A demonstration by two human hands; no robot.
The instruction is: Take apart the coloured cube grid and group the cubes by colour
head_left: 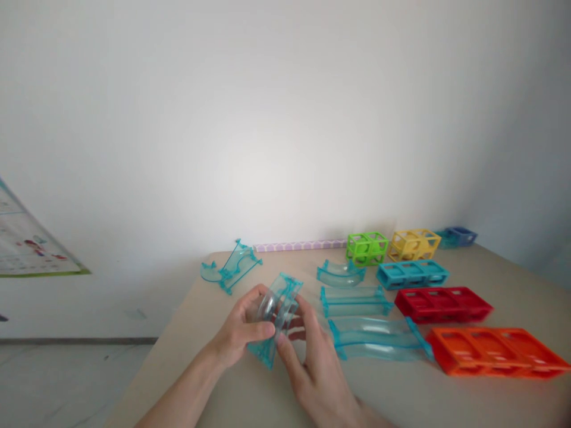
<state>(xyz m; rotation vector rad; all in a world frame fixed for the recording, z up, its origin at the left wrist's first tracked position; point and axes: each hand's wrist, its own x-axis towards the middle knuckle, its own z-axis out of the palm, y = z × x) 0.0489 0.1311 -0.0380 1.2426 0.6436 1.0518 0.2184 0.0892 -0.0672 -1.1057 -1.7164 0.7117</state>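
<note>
Grip of left hand (pixel 236 333) and right hand (pixel 316 352) closed on clear teal plastic track piece (pixel 281 312), left of long red plastic frame block (pixel 444 305); tilted piece held from both sides, apparently for steadiness.

Your beige table (pixel 196 318) meets the wall along its far edge, where a purple patterned strip (pixel 298 245) runs; near the far-left corner you have clear blue pieces (pixel 241 267) together; near the far-right corner sits a dark blue frame (pixel 462 236); right of the far edge's middle stand a green frame (pixel 366 249) and a yellow frame (pixel 414 245); toward your right edge, teal (pixel 413 275), red (pixel 442 306) and orange (pixel 498 353) frames come successively closer to you; left of them lie clear curved (pixel 341 274), straight (pixel 355 303) and wavy (pixel 379 340) pieces.
</note>
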